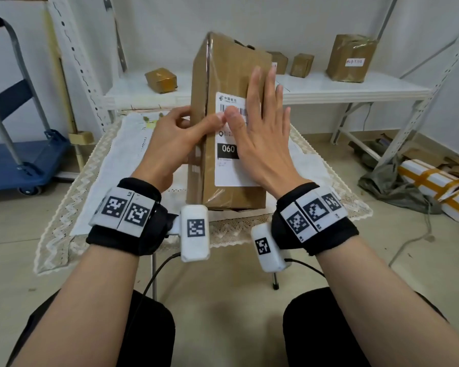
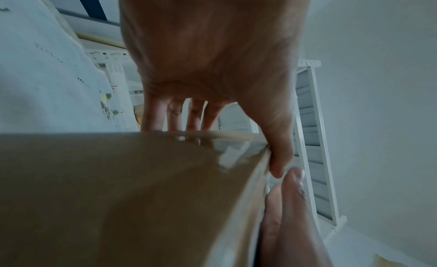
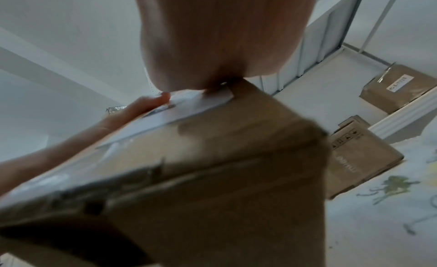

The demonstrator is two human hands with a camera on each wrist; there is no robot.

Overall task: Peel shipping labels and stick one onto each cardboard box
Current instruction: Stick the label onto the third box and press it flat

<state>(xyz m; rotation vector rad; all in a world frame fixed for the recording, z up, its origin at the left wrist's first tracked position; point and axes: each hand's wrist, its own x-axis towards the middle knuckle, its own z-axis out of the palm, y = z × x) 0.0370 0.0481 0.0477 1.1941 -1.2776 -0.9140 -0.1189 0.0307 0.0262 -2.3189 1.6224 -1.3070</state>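
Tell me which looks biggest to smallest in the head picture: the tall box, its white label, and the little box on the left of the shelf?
1. Tall box.
2. White label.
3. Little box, though it sits farther away, so its true size is unsure.

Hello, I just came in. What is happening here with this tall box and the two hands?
A person is sticking a shipping label onto a tall cardboard box that stands upright on a small table with a lace cloth. The right hand lies flat, fingers straight, pressing the label against the box front. The left hand grips the box's left edge, thumb on the label. More taped boxes sit on the white shelf behind.
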